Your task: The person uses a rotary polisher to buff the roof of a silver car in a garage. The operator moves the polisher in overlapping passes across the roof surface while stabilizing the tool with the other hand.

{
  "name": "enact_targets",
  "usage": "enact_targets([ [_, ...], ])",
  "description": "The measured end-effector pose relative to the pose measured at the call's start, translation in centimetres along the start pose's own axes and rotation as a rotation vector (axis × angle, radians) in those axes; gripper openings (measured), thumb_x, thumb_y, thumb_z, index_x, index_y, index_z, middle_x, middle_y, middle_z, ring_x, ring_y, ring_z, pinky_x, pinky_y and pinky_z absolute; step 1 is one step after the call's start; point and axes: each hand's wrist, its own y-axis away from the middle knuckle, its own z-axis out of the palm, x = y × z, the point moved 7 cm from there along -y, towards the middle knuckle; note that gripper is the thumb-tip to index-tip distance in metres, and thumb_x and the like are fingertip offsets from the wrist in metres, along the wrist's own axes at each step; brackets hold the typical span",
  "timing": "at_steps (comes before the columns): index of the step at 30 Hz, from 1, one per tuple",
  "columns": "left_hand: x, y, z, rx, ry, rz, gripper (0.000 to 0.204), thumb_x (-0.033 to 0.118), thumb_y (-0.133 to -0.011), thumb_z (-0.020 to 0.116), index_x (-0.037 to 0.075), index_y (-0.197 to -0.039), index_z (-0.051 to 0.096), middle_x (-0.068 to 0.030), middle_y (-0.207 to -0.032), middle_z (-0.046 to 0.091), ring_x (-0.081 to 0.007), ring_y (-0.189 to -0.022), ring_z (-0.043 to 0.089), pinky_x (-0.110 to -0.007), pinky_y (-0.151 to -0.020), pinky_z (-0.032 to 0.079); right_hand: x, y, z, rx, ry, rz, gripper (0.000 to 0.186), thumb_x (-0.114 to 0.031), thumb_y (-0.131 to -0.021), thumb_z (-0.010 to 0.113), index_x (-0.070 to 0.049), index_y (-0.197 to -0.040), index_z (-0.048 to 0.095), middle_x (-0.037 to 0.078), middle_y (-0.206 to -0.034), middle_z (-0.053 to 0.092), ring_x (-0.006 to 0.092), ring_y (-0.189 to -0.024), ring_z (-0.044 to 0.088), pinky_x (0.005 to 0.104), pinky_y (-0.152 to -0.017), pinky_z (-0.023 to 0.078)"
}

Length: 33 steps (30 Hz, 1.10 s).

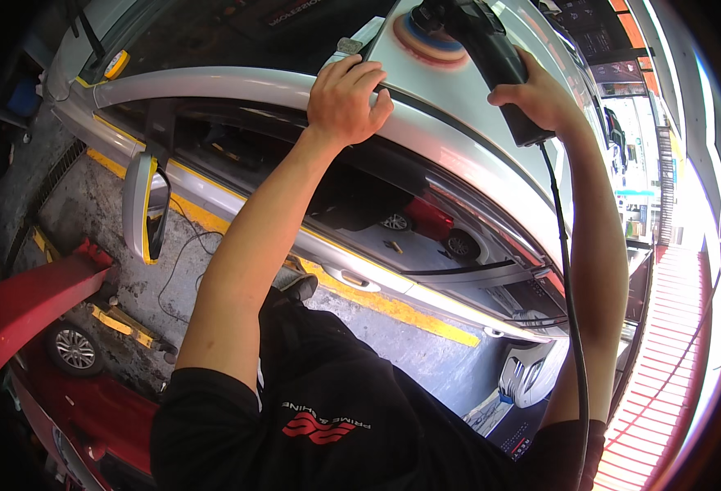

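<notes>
Right hand closed firmly around the handle of a black polisher, I stand alongside a silver car, the tool's round, blue-and-orange-banded pad against the far part of the roof. My left hand lies palm down at the roof's edge, left of the polisher, fingers bent and slightly parted; whether it has hold of anything beneath, I cannot tell. A black cord hangs from the handle and runs past my right arm toward the near side. Yellow tape lines the trim below the side windows, and the wing mirror juts out at left. On the near left are a red metal arm and a red car. A yellow stripe marks the grey floor beside the silver car.
</notes>
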Motion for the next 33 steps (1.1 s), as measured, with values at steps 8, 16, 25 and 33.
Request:
enact_targets([
  [8, -0.1, 0.0, -0.1, -0.007, 0.002, -0.003, 0.026, 0.024, -0.081, 0.071, 0.008, -0.1, 0.075, -0.0043, -0.111, 0.076, -0.0304, -0.112, 0.066, -0.046, -0.101, 0.05, 1.2, 0.3, -0.4, -0.007, -0.025, 0.04, 0.109, -0.037, -0.064, 0.082, -0.012, -0.16, 0.038, 0.021, -0.114, 0.07, 0.0283, -0.084, 0.072, 0.0369, -0.075, 0.057],
  [16, 0.1, -0.3, -0.4, -0.025, -0.009, -0.016, 0.024, 0.021, -0.082, 0.069, 0.009, -0.102, 0.076, -0.0044, -0.113, 0.076, -0.0302, -0.115, 0.067, -0.044, -0.098, 0.051, 3.6, 1.0, -0.9, 0.001, -0.059, 0.093, 0.108, -0.036, -0.063, 0.083, -0.011, -0.159, 0.039, 0.02, -0.118, 0.068, 0.0295, -0.094, 0.071, 0.0381, -0.084, 0.056],
  [25, 0.1, -0.4, -0.2, -0.053, 0.003, -0.025, 0.025, 0.022, -0.082, 0.07, 0.007, -0.1, 0.076, -0.0056, -0.113, 0.075, -0.0309, -0.115, 0.065, -0.046, -0.099, 0.05, 8.1, 2.5, -1.7, 0.059, -0.093, 0.146, 0.108, -0.035, -0.062, 0.083, -0.008, -0.157, 0.04, 0.021, -0.112, 0.07, 0.0312, -0.088, 0.072, 0.0391, -0.08, 0.058],
  [33, 0.3, -0.4, -0.4, -0.057, -0.015, -0.013, 0.027, 0.02, -0.082, 0.068, 0.007, -0.103, 0.077, -0.0061, -0.115, 0.076, -0.0317, -0.114, 0.067, -0.045, -0.099, 0.051, 12.9, 5.1, -2.4, 0.067, -0.092, 0.253, 0.11, -0.037, -0.062, 0.083, -0.01, -0.158, 0.039, 0.024, -0.12, 0.069, 0.0349, -0.1, 0.071, 0.04, -0.09, 0.055],
])
